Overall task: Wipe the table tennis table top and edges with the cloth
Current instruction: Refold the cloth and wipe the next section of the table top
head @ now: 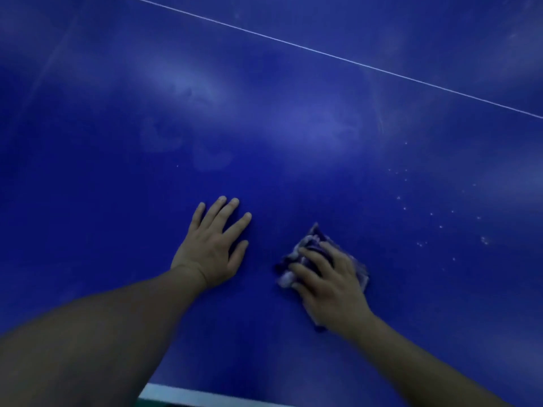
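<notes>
Blue table top [293, 127] is filling nearly the whole head view, with a thin white line [332, 55] running across its far part and a pale band [182, 392] showing along its near edge. The left hand [213, 246] is lying flat on the surface, fingers straight and spread, holding nothing. Just beside it, toward the near edge, the right hand [329, 282] is pressing down on a bunched purple-and-white cloth [305, 245], with the fingers resting across the cloth; their outlines are looking blurred. Small white specks [423, 218] are dotting the table top toward its right side, and hazy pale smears [188, 83] are showing farther out.
</notes>
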The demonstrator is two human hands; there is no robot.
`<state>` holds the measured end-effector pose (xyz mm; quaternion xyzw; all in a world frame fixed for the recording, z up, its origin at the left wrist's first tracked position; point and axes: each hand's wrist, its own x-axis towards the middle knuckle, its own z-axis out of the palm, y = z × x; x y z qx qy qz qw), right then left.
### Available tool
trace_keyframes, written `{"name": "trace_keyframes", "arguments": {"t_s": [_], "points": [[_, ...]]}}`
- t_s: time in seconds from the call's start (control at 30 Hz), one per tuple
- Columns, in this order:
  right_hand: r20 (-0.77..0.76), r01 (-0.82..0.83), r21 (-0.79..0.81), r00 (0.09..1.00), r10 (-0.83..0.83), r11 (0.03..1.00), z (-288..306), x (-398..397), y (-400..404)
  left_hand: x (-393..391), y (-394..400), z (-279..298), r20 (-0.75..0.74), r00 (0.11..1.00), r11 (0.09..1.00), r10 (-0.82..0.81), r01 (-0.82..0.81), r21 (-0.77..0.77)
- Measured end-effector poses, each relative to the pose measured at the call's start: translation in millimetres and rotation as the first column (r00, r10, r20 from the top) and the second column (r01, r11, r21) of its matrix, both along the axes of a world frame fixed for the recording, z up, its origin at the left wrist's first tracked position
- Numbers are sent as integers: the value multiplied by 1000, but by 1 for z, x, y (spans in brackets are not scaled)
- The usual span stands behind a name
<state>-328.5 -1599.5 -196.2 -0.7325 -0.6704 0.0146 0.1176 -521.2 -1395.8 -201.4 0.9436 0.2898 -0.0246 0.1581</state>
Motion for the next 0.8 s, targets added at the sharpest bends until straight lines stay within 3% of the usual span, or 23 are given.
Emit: {"name": "trace_keyframes", "arguments": {"t_s": [0.03,0.1,0.2,0.27,0.4,0.53,0.63,0.73,0.8], "points": [[30,24,-11,999,-23,1000,3,12,2,0,0,0,-17,1000,1000,2,-2,6],[-10,266,-95,963,-268,959,10,20,24,-1,1,-2,-48,999,1000,1,-1,8],[-66,613,-128,779,-623,780,7,-10,73,-1,2,-3,-62,998,1000,-1,2,6],[-91,588,-134,794,-601,798,2,-44,82,-1,3,-3,-68,998,1000,-15,15,-5],[-63,273,-128,957,-282,954,-4,-101,5,-15,-4,1,-121,991,998,-56,54,-16],[16,50,-160,999,-48,986,3,-64,-50,-64,-45,7,-108,994,999,-31,33,11],[-1,269,-195,961,-275,943,11,-41,-28,-95,-73,9,-106,994,1000,5,-8,-20],[-89,521,-242,828,-553,819,8,-66,11,-107,-87,7,-78,996,997,40,-45,-63],[-76,454,-211,876,-477,866,6,-102,18,-108,-90,6,-37,997,995,64,-66,-72]]}}
